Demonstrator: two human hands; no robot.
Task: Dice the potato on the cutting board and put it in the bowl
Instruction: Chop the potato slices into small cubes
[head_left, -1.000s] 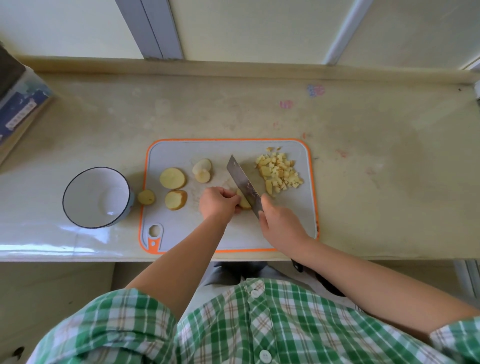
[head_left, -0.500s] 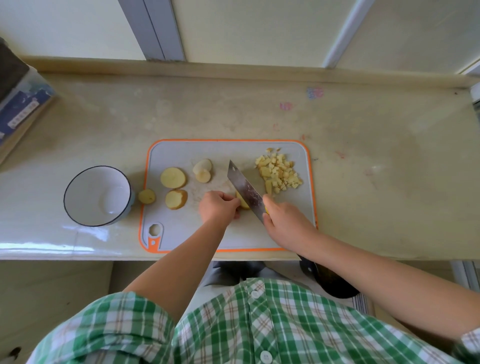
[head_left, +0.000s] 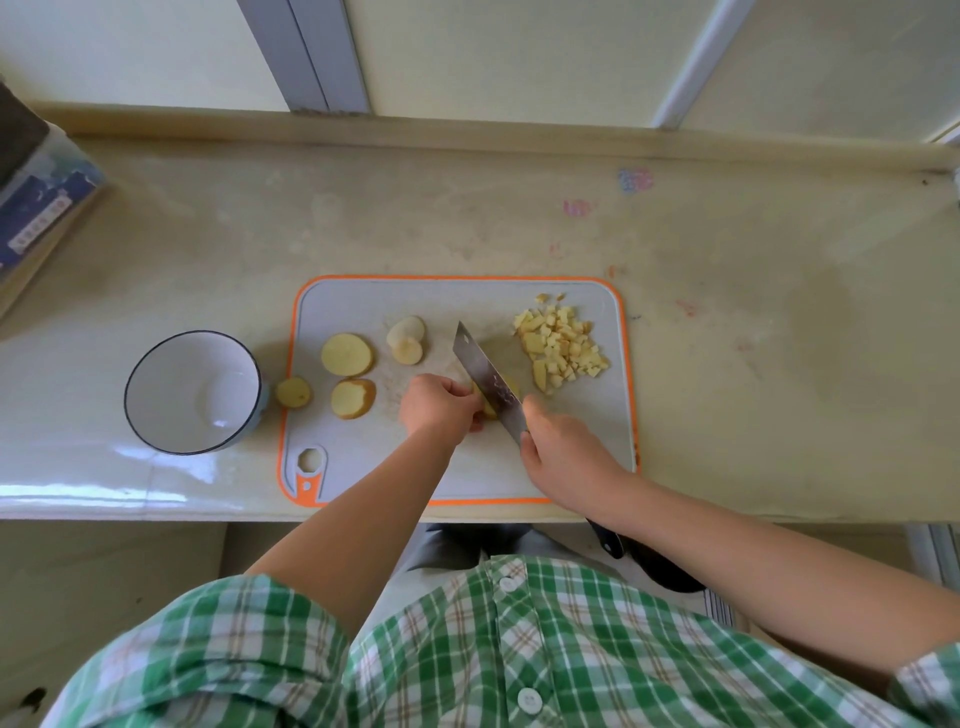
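On a grey, orange-edged cutting board (head_left: 363, 306) on the counter (head_left: 753, 338), the left hand (head_left: 439, 408) curls its fingers over a potato slice (head_left: 511, 387) mostly hidden by hand and blade. The right hand (head_left: 563, 452) grips a knife (head_left: 485, 376), covering most of its handle. Diced potato (head_left: 561, 340) lies far right, uncut slices (head_left: 347, 355) left, beside a white bowl (head_left: 156, 364).

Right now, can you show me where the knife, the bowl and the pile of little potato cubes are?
knife (head_left: 483, 371), head view, middle of the flat blade.
bowl (head_left: 156, 358), head view, bare white inside wall.
potato cubes (head_left: 561, 343), head view, centre of the pile.
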